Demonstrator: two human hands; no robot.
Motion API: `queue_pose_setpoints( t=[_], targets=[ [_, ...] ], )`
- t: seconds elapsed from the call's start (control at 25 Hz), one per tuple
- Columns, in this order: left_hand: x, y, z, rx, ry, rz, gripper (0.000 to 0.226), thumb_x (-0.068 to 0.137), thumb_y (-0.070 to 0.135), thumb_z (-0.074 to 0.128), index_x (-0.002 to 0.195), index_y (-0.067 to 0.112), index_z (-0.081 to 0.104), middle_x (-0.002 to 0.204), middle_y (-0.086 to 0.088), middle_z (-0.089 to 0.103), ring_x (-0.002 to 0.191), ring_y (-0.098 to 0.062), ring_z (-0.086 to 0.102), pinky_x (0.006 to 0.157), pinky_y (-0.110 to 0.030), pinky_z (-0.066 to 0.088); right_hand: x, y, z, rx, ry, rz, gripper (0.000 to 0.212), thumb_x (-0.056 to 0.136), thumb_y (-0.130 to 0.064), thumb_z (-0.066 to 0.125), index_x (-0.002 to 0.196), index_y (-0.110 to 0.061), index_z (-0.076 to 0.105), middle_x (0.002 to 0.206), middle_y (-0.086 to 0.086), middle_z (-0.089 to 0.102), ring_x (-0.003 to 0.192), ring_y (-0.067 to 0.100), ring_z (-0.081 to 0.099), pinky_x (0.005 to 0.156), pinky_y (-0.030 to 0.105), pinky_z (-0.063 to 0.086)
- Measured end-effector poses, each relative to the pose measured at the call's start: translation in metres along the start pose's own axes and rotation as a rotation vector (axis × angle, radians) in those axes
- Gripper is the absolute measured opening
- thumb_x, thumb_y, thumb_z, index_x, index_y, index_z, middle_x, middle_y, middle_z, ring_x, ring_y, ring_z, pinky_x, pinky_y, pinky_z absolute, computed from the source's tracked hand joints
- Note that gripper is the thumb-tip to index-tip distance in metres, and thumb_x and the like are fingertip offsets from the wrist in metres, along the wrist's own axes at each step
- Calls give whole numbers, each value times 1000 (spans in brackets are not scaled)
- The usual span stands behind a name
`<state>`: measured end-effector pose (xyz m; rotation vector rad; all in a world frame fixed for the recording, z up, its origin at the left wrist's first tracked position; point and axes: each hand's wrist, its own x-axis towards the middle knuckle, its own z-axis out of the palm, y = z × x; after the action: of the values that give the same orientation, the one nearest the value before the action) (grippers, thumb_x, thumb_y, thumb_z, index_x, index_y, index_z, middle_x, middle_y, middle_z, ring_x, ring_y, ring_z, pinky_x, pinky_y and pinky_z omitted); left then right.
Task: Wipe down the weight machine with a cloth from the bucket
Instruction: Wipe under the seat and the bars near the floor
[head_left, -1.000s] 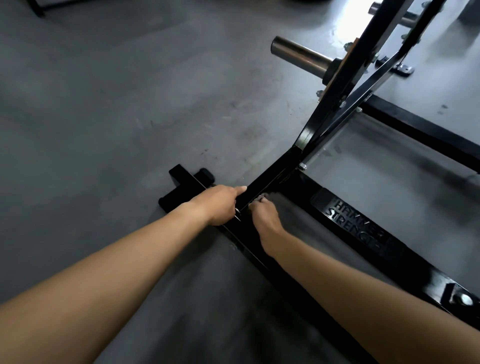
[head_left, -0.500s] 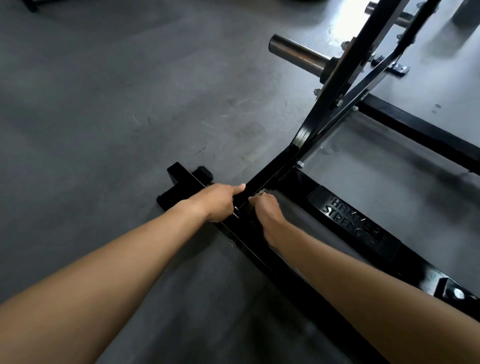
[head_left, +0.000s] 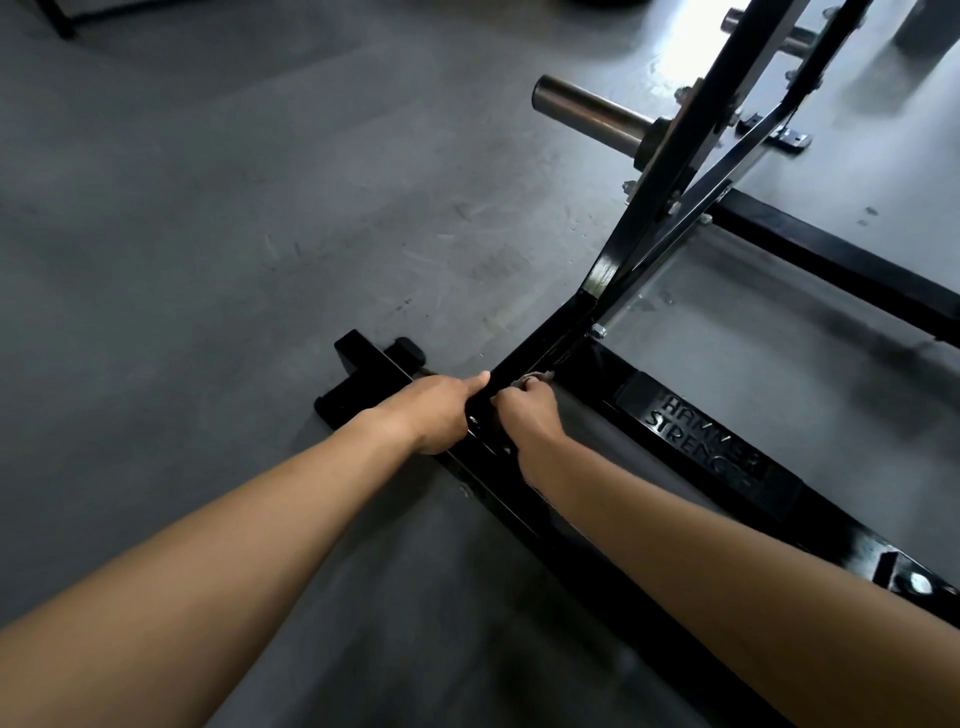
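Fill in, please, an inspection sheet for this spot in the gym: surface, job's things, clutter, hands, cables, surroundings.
Surface: grey floor, scuffed, with bright glare at the top right.
Job's things: black machine frame lying low on the floor, raised lettering on it; slanted post; steel peg with no plates on it; a small pale thing, perhaps the cloth; the bucket is not in view.
Clutter: nothing seen.
Hands: left hand grips the low bar, thumb along it; right hand curls round the pale thing at the joint.
Cables: nothing seen.
Surroundings: another dark frame leg at the top left.
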<state>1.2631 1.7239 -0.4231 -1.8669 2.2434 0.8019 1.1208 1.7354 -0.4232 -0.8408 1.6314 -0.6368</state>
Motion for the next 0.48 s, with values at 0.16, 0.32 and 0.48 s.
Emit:
queue_pose_setpoints(
  t=[0.16, 0.32, 0.48],
  targets=[
    [-8, -2, -4, -23, 27, 54, 70, 92, 10, 50, 158, 28, 36, 146, -12, 57, 133, -28, 54, 107, -37, 46, -36, 28, 16, -372, -76, -309, 39, 89, -16, 51, 128, -17, 55, 125, 7, 62, 116, 27, 59, 102, 47, 50],
    [-16, -13, -10, -84, 226, 21, 58, 91, 8, 51, 149, 16, 49, 145, -10, 57, 136, -27, 50, 113, -37, 41, -42, 57, 4, -926, -52, -778, 58, 100, -23, 45, 155, -9, 38, 161, 7, 36, 152, 32, 26, 128, 43, 18],
    [-25, -36, -10, -7, 353, -71, 55, 90, 7, 51, 145, 7, 47, 141, -15, 50, 133, -34, 45, 112, -45, 41, -20, 41, 12, -1185, -99, -959, 60, 107, -41, 33, 158, -9, 36, 164, 8, 35, 155, 26, 23, 129, 45, 8]
  ],
)
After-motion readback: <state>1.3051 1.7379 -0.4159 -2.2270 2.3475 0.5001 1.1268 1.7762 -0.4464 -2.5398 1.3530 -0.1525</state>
